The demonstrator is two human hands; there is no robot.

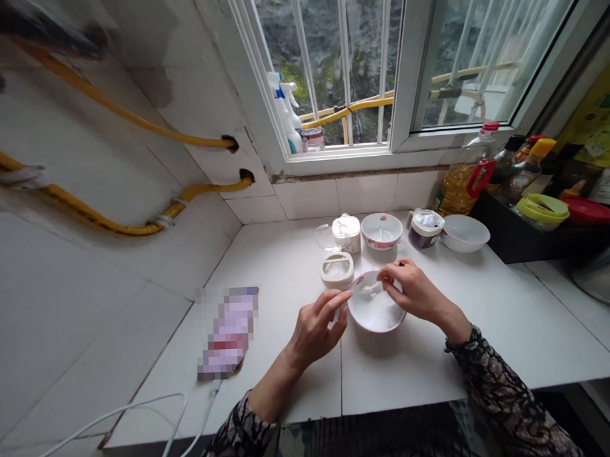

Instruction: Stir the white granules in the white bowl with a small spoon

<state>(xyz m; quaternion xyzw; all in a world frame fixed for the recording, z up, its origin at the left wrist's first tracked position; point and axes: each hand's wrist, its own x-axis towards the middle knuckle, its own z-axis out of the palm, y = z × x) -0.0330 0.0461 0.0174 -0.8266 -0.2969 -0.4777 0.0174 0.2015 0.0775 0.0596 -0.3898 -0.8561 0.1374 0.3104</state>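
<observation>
A white bowl (383, 318) with a thin pink rim stands on the white counter in front of me. My left hand (318, 326) holds it by the left rim, fingers above and thumb lower at the side. Pinched between the fingers of my right hand (412, 288) is a small white spoon (372, 289), its head down inside the bowl. Whether the white at the bottom is powder or bare bowl I cannot make out. Just behind my left fingers sits a cream seasoning jar (337, 270) with white contents.
Behind stand a jar with a raised clear lid (348, 233), a flowered bowl (382, 232), a dark-filled jar (426, 228) and a plain white bowl (465, 233). An oil bottle (458, 176) and a black rack (515, 238) are right. A blurred phone (230, 332) with cable lies left.
</observation>
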